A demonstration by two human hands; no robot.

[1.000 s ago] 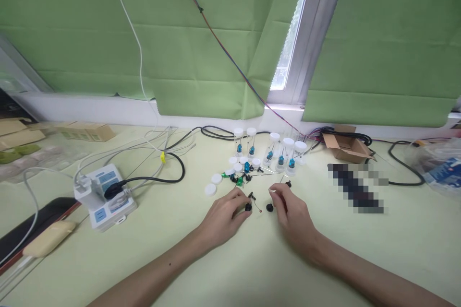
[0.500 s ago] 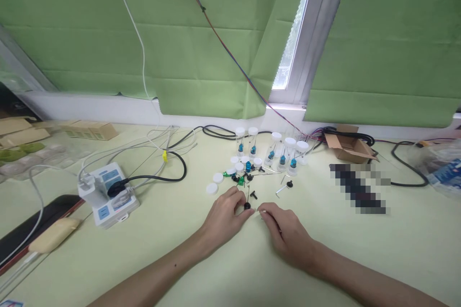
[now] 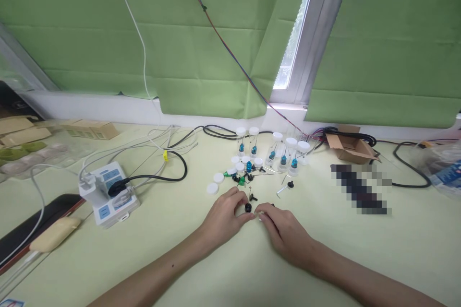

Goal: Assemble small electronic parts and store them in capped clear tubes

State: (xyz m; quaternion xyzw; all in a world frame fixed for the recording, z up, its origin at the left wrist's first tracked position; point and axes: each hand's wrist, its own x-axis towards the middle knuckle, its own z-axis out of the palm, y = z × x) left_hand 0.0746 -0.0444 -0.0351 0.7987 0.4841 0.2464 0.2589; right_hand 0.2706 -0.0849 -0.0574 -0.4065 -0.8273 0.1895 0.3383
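Note:
My left hand (image 3: 226, 211) is closed at the table's front middle, thumb and fingers around a small black round part (image 3: 248, 207) with a thin metal rod standing up from it. Close to its right, my right hand (image 3: 283, 228) is pinched. A pale glint shows at its fingertips and a dark tip behind its knuckles; what it holds is mostly hidden. Just beyond the left fingers lies a black T-shaped piece (image 3: 253, 198). Farther off is a loose pile with green pieces (image 3: 242, 181), a blue piece (image 3: 248, 166) and thin metal rods.
Several clear vials with white caps (image 3: 291, 142) stand behind the pile, blue parts inside. Loose white caps (image 3: 212, 188) lie to its left. A bent metal rod with a black knob (image 3: 290, 184) is at right. There are also a power strip (image 3: 113, 201) and a cardboard box (image 3: 347, 148).
My right fingertips have shifted slightly left, nearer the left hand, and a dark tip now shows behind the right knuckles. The left hand keeps its grip on the black part.

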